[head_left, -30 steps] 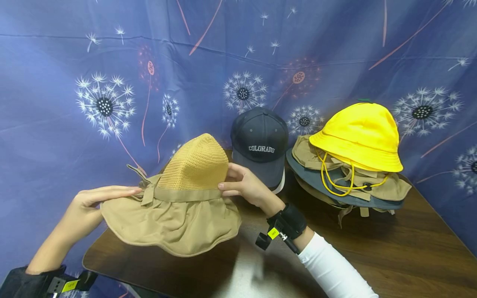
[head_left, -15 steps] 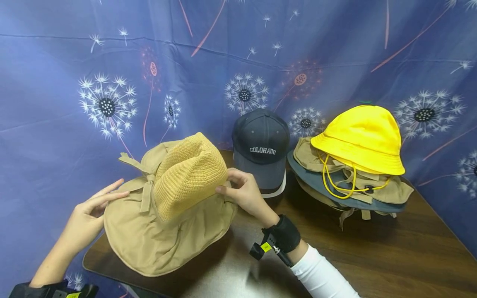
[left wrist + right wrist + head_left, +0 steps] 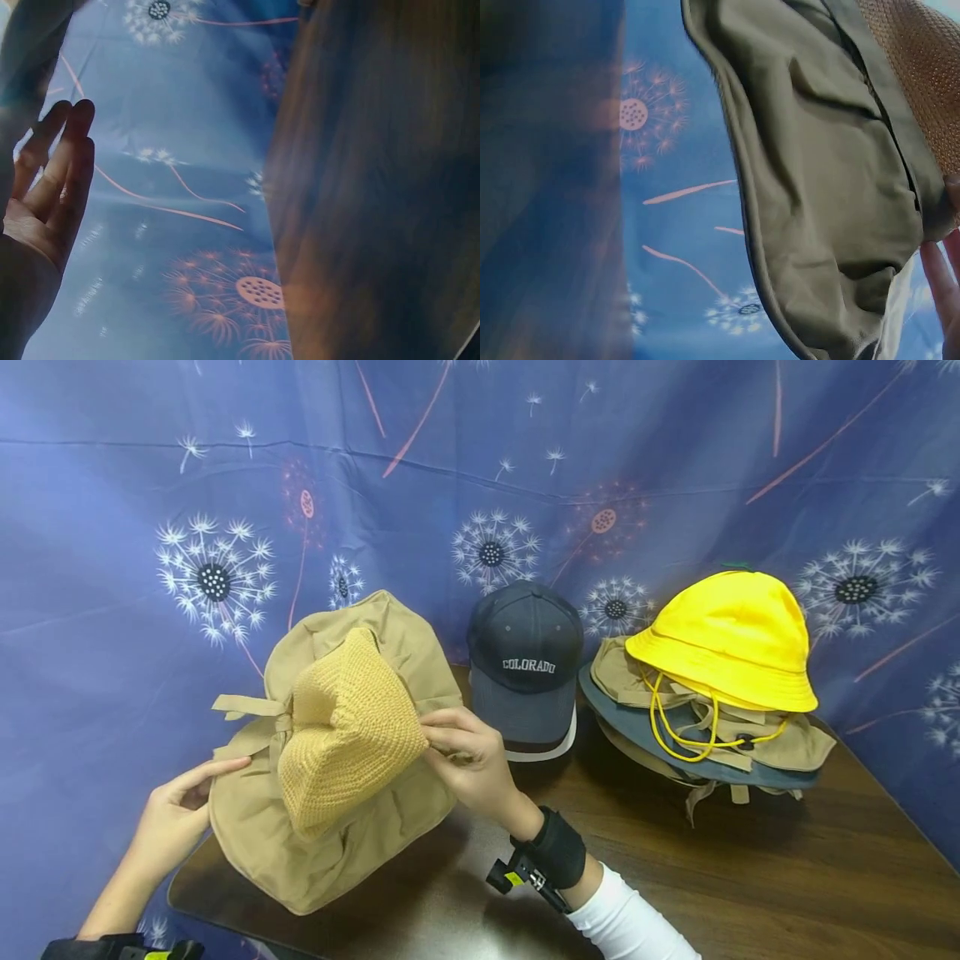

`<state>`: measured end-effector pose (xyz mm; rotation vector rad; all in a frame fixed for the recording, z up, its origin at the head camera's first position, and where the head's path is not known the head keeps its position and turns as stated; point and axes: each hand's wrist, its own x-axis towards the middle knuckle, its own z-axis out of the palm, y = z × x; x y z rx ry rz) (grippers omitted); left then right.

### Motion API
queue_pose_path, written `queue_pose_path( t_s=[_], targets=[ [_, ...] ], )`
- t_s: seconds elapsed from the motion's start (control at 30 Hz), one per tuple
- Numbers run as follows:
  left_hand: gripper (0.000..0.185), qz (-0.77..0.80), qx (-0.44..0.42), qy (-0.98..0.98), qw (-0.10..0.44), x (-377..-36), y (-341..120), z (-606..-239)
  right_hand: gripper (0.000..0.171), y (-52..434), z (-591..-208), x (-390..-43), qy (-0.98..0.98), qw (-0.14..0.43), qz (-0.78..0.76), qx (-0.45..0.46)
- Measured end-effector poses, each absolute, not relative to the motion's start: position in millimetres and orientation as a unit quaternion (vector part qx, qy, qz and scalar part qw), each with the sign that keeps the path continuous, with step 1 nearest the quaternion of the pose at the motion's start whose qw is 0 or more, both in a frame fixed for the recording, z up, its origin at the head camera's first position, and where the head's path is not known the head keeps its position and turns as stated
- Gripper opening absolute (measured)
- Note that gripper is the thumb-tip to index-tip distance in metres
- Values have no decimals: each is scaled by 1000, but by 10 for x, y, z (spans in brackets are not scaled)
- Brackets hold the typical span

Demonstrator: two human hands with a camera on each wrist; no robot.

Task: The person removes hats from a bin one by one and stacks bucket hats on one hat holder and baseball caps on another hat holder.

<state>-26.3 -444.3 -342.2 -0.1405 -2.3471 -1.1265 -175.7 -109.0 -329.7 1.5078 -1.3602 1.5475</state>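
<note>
A wide-brimmed khaki sun hat with a tan knitted crown (image 3: 337, 752) is tilted up at the left centre of the frame, above the near-left edge of the dark wooden surface (image 3: 675, 877). The right hand (image 3: 465, 760) pinches the hat where crown meets brim. The left hand (image 3: 176, 814), fingers straight and loosely spread, touches the brim's left edge. A navy baseball cap lettered COLORADO (image 3: 525, 664) sits behind at centre, beside a yellow bucket hat (image 3: 723, 639) topping a stack at right.
</note>
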Motion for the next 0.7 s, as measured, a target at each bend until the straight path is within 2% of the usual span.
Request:
queue_pose_path(
  t_s=[0.13,0.27,0.43,0.7],
  targets=[
    [37,-403,-51,-871,277,-282,-4486,-3503,11,-1121,-3265,-1716,-483,388,510,596],
    [35,-375,-49,-884,275,-282,-4498,-3567,13,-1127,-3256,-1702,-454,447,471,610],
    [36,-388,-52,-879,273,-298,-4480,-3612,16,-1120,-3264,-1695,-443,473,449,615],
    [37,-432,-64,-850,294,-309,-4432,-3620,17,-1113,-3268,-1695,-446,474,438,621]
  ],
)
